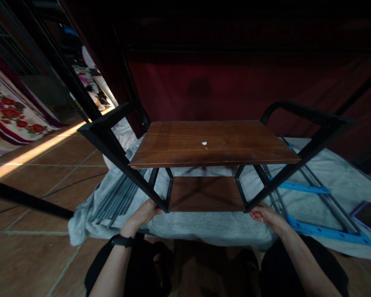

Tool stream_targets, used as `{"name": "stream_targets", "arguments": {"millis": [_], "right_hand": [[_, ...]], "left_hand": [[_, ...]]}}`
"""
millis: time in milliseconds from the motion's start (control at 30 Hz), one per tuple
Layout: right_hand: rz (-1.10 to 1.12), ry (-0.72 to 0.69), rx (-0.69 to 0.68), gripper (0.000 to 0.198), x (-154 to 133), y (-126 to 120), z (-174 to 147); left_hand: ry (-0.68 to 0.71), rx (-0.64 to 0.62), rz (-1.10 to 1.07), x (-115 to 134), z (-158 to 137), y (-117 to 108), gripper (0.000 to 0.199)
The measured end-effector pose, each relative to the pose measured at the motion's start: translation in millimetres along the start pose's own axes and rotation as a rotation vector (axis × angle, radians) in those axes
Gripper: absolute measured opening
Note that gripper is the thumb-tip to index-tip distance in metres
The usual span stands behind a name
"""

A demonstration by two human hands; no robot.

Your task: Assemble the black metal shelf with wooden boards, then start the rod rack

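A small two-tier shelf rack stands before me, with a black metal frame (111,150) and brown wood-grain boards. Its upper board (214,140) carries a small white mark near the middle, and the lower board (205,194) sits beneath it. At the bottom left corner of the frame, my left hand (146,212) is closed around the metal, its fingertips partly hidden. My right hand (262,213) grips the bottom right corner with curled fingers. A grey cloth (210,227) lies underneath the rack.
Several thin grey rods (119,196) lie on the cloth to the left. Blue-and-grey frame pieces (324,231) rest at the right, near a dark phone (369,216). A dark red panel (198,88) rises behind. A black bar (27,198) crosses the tiled floor on the left.
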State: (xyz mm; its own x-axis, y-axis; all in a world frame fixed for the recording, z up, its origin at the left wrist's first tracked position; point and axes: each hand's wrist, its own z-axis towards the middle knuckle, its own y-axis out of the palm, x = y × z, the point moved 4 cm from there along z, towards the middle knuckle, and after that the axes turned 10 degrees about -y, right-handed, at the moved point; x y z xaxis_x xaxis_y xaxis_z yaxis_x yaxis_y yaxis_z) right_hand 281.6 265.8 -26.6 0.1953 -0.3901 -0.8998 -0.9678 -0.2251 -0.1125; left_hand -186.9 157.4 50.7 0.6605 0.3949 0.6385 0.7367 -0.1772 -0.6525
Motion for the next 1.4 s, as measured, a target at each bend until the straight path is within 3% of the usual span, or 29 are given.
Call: {"name": "stream_targets", "arguments": {"millis": [200, 400, 533, 967, 1233, 1400], "right_hand": [[-0.021, -0.036, -0.047, 0.007, -3, 2, -3], [-0.077, -0.113, -0.051, 0.019, -8, -4, -8], [-0.134, -0.163, -0.073, 0.021, -10, -7, -7], [-0.081, -0.119, -0.049, 0.019, -11, 1, -6], [-0.041, -0.135, -0.058, 0.019, -9, 0, -7], [-0.044, -0.138, -0.077, 0.021, -8, 0, -6]], "left_hand": [[-0.033, 0.044, 0.024, -1, -1, -1, 0.018], [-0.053, 0.003, -0.003, -3, 0, 0, 0.013], [-0.012, 0.02, -0.022, -3, 0, -1, 0.017], [-0.066, 0.035, 0.022, -19, 8, 4, 0.02], [0.02, -0.023, -0.065, -19, 4, 7, 0.025], [0.013, 0.01, -0.035, -20, 3, 8, 0.029]]}}
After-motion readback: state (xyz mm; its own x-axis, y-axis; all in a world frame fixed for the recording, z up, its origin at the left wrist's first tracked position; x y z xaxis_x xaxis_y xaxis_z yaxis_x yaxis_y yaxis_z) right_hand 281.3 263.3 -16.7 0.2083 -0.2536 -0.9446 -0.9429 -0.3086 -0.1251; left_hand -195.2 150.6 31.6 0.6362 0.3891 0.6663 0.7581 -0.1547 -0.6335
